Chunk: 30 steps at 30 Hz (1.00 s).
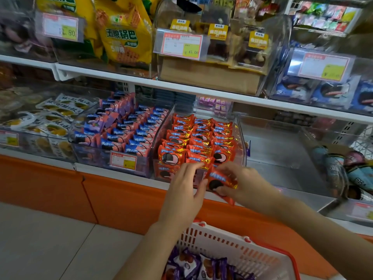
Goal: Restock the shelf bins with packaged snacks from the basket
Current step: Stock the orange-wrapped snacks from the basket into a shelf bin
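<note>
While my right hand (243, 185) is pinching a red cookie packet (220, 181) just in front of the clear bin (242, 142) of matching packets, my left hand (184, 186), fingers (191, 168) straight, is touching the front row (173, 156); I am judging this as clearing a slot.

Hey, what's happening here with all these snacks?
A person is restocking a shop shelf. Their right hand holds a red cookie packet at the front of a clear bin nearly full of the same packets, while the left hand reaches beside it, fingers straight. The basket below holds purple packets.
</note>
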Each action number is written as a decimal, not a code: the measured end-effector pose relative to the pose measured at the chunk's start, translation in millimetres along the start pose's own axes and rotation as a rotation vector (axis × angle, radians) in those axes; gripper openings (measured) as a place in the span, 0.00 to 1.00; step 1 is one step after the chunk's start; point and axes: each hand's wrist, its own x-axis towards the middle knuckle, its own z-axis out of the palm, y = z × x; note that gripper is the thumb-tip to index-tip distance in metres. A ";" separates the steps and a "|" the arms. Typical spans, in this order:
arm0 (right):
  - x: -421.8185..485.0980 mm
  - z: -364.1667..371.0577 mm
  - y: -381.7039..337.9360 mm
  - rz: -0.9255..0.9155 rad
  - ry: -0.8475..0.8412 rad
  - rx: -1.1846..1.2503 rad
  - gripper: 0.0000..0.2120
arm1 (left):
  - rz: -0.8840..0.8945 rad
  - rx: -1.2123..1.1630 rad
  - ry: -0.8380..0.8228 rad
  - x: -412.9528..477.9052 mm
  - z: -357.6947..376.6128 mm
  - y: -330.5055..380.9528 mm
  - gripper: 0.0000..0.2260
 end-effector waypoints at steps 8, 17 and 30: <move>41.5 -23.4 16.6 0.151 0.285 -0.261 0.22 | 0.030 0.626 -0.110 22.4 14.6 -28.9 0.25; 96.9 0.3 11.1 0.285 0.169 -0.549 0.14 | 0.061 0.593 -0.093 14.8 27.5 -42.1 0.31; 109.0 3.5 27.6 0.221 0.064 -0.614 0.20 | 0.017 0.587 -0.131 15.0 33.1 -46.0 0.35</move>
